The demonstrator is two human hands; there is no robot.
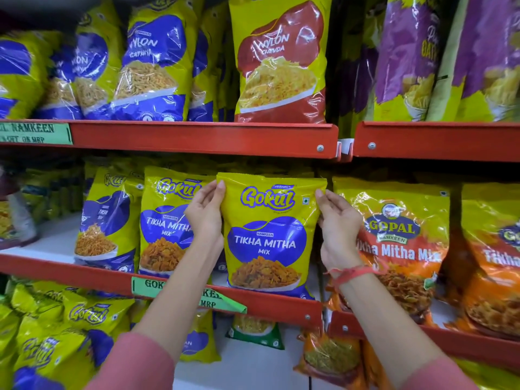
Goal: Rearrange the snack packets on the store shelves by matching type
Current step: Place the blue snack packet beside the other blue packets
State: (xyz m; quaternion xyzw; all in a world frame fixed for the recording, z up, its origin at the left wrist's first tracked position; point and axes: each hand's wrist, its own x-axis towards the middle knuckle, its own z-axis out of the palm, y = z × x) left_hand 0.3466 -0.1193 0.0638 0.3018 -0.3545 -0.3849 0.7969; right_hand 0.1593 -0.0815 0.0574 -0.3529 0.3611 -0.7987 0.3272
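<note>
The person is holding a yellow Gokul Tikha Mitha Mix pkt [270, 235] upright on the middle red shelf [281, 306], w/ the left hand [204, 218] gripping its left edge and the right hand [339, 229] gripping its right edge, fingers curled around the sides. A same-type Gokul pkt [163, 220] is standing just to the left, and an orange Gopal pkt [402, 235] is sitting on the right.

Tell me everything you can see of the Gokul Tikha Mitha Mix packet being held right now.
The held Gokul packet is a glossy yellow plastic pouch with a blue panel reading "Tikha Mitha Mix" above a picture of orange snack mix. It stands upright, facing the camera, its bottom at the front lip of the middle shelf. The left hand and right hand grip its upper side edges. A matching packet stands on its left.
</note>
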